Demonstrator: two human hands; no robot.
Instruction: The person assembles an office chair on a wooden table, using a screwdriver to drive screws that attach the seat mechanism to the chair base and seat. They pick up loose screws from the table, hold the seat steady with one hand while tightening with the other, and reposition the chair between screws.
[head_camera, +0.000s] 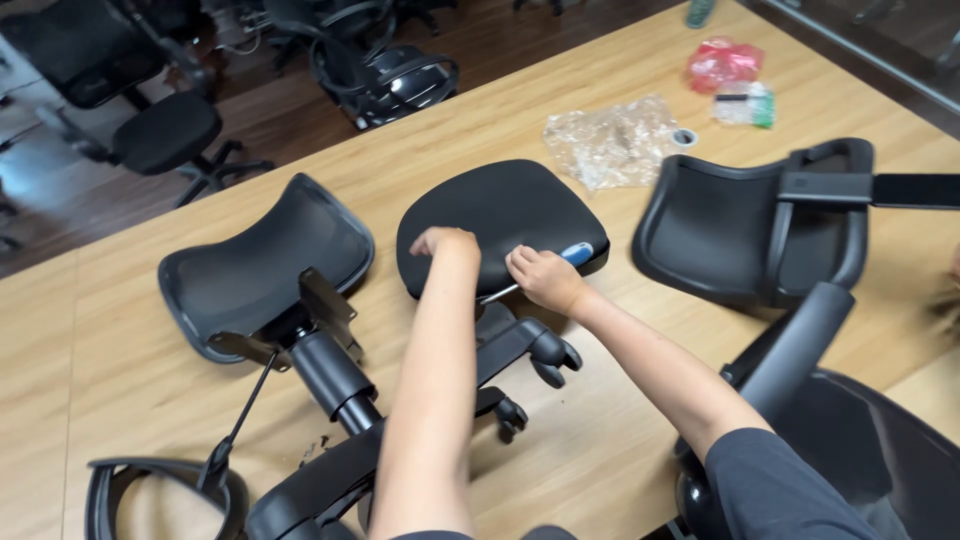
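A black padded chair seat (510, 210) lies on the wooden table (120, 350), resting over a black caster base (525, 350). My left hand (443, 244) presses on the seat's near edge, fingers curled. Just right of it, my right hand (540, 277) grips a screwdriver (577, 253) with a blue and white handle; its metal shaft points down-left under the seat's edge.
A black mesh chair back (255, 265) with a bracket and gas cylinder (330, 380) lies to the left. Another chair frame with armrests (760, 225) sits on the right. Crumpled clear plastic (615, 140) and a red bag (722, 62) lie farther back. Office chairs (170, 130) stand beyond the table.
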